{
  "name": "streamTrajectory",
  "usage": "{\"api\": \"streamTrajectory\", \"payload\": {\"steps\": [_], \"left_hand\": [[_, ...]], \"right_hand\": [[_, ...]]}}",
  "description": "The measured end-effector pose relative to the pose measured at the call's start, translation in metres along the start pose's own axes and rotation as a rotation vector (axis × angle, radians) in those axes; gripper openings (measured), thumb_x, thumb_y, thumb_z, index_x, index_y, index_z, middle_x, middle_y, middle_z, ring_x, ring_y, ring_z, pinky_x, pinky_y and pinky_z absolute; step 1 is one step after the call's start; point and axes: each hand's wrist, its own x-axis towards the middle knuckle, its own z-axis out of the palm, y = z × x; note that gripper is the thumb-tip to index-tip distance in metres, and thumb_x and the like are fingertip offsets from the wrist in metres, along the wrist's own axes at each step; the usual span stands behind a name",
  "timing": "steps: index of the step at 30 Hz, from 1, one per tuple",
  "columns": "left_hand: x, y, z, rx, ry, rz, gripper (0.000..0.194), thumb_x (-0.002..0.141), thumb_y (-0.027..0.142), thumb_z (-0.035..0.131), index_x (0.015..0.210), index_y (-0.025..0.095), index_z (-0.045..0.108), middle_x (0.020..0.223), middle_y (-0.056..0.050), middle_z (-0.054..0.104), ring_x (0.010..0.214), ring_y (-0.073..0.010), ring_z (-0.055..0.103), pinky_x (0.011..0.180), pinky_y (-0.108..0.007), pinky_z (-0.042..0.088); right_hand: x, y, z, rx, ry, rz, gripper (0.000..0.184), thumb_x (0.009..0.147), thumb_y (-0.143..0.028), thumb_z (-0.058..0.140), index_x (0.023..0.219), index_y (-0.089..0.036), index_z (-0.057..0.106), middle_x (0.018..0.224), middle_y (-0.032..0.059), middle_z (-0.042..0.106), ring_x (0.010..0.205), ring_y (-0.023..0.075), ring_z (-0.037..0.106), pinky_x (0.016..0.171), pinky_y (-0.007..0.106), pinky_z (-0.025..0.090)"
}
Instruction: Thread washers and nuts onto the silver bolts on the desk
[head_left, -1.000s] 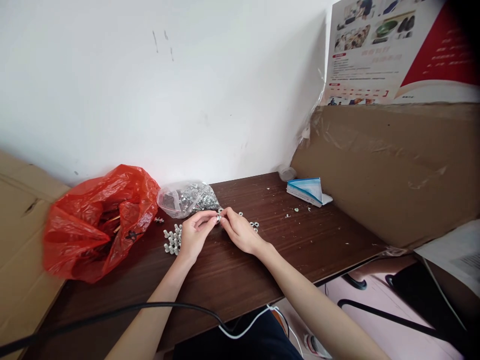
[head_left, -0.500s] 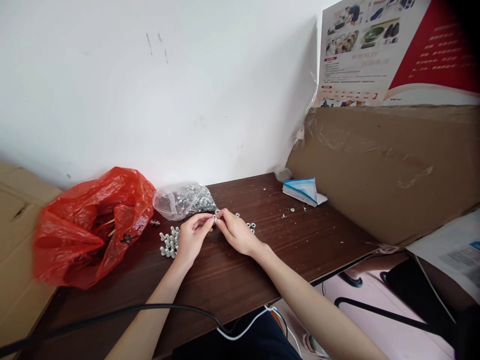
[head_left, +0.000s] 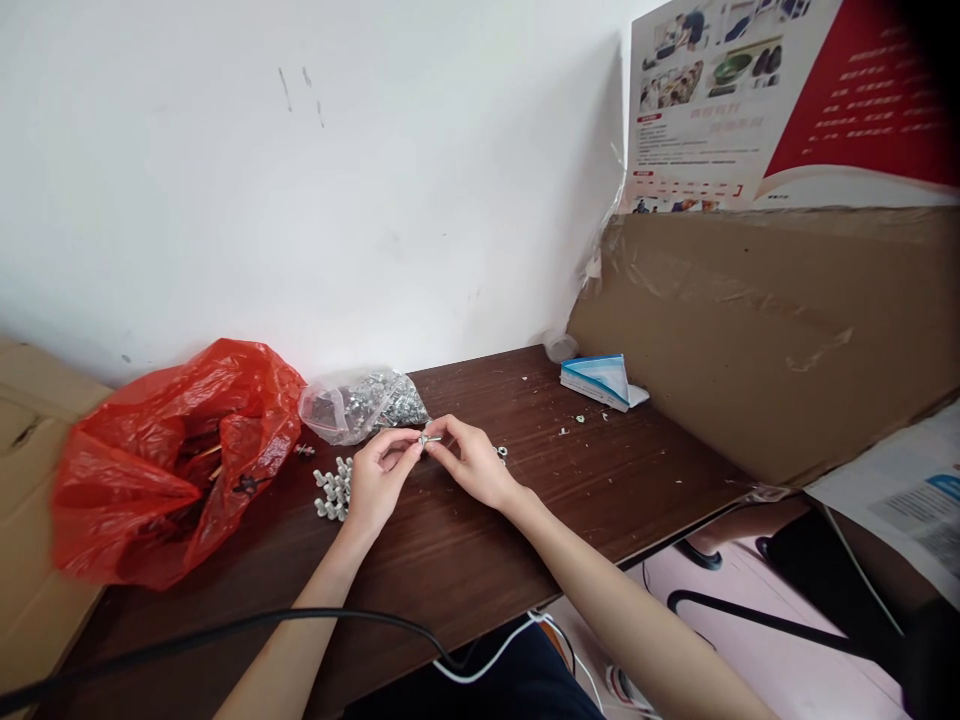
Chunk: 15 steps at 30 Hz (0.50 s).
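Note:
Between the fingertips of both hands is a small metal bolt, its shank showing. My left hand pinches it from the left, thumb against index finger. From the other side my right hand is also closed on it, thumb and index finger together. Whether a nut is on the bolt is too small to tell. Several silvery bolts stand grouped on the table just left of my left hand. A few metal nuts lie right of my right hand, partly hidden by it.
Behind my hands lies a clear plastic bag of small metal parts. A red plastic bag fills the table's left side. A blue-and-white packet rests before a large cardboard sheet. A black cable crosses the near foreground.
The bolt now shows lengthwise between my fingertips, where before only a small metal bit was visible. My right hand has shifted slightly. The whole view has moved a little.

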Motion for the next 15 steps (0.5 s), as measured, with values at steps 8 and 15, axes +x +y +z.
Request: {"api": "streamTrajectory", "payload": {"steps": [8, 15], "left_hand": [[0.001, -0.004, -0.002, 0.068, -0.027, 0.026, 0.022, 0.078, 0.029, 0.065, 0.095, 0.015, 0.067, 0.093, -0.006, 0.069, 0.086, -0.0184, 0.065, 0.076, -0.031, 0.056], [0.0, -0.006, -0.007, 0.522, -0.042, 0.339, 0.015, 0.086, 0.018, 0.052, 0.09, 0.018, 0.066, 0.093, -0.005, 0.065, 0.085, -0.0169, 0.06, 0.077, -0.031, 0.05]], "right_hand": [[0.005, 0.007, -0.005, 0.234, 0.145, 0.118, 0.017, 0.084, -0.03, 0.059, 0.092, -0.018, 0.066, 0.082, 0.0033, 0.069, 0.074, 0.0157, 0.063, 0.07, 0.027, 0.049], [0.007, 0.027, -0.026, -0.225, 0.259, 0.176, 0.01, 0.083, -0.022, 0.058, 0.083, -0.019, 0.067, 0.085, 0.0032, 0.069, 0.073, 0.0158, 0.06, 0.067, 0.026, 0.045]]}}
